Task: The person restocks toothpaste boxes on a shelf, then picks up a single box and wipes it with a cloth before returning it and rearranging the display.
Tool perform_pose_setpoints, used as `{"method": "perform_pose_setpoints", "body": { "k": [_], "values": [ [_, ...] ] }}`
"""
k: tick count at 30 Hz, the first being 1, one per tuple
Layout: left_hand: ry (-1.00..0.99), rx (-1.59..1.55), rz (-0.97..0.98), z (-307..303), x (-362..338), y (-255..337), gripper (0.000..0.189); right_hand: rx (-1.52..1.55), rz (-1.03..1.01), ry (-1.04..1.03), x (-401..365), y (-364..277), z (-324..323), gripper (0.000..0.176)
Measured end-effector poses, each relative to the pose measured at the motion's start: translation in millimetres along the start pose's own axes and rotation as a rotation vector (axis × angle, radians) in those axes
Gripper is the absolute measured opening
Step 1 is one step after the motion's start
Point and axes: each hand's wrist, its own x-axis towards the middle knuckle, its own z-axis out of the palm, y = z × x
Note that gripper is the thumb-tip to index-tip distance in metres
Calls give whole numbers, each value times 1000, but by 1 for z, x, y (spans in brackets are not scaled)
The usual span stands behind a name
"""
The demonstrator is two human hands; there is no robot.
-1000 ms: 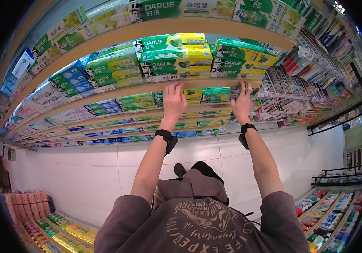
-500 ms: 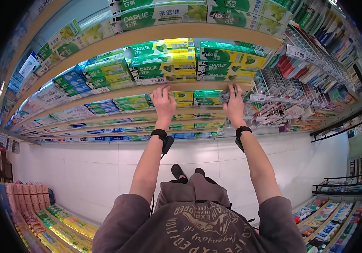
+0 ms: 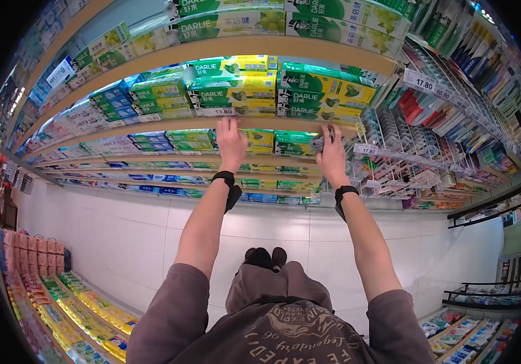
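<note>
My left hand [image 3: 231,145] is raised to the front edge of the wooden shelf [image 3: 254,123], fingers stretched up against it just under the 13.80 price tag [image 3: 218,112]. No object shows in that hand. Farther right along the same edge, my right hand [image 3: 333,156] has its fingers curled around a small dark grey, roundish object [image 3: 317,143], whose kind I cannot make out. Above both hands, green and yellow Darlie toothpaste boxes [image 3: 236,94] stand stacked on the shelf, with another stack [image 3: 324,94] to the right. More toothpaste boxes [image 3: 290,145] show between my hands one shelf lower.
At right, a wire rack [image 3: 388,130] holds packaged goods, with 17.80 tags [image 3: 366,149]. An upper shelf [image 3: 309,45] carries more boxes. Tiled floor [image 3: 133,230] lies below, with my shoes [image 3: 266,258] on it. Further product shelves [image 3: 78,303] stand behind me.
The view has shifted slightly, and my feet now stand closer together. Both hands stay at the shelf edge; the left one has slid slightly left relative to the boxes. The right still holds the dark object.
</note>
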Motion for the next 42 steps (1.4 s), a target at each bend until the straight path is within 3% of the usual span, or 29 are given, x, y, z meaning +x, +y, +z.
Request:
{"method": "perform_pose_setpoints", "body": {
  "k": [4, 11, 21, 42],
  "values": [
    [-25, 34, -9, -3, 3, 4, 27, -32, -100, -92, 5, 8, -16, 83],
    [-67, 79, 9, -9, 4, 10, 29, -51, -229, 5, 1, 32, -25, 86],
    [-103, 162, -16, -11, 1, 17, 33, 22, -40, 99, -4, 17, -3, 76],
    [-102, 101, -23, -7, -3, 11, 34, 37, -52, 43, -3, 17, -12, 75]
  ]
}}
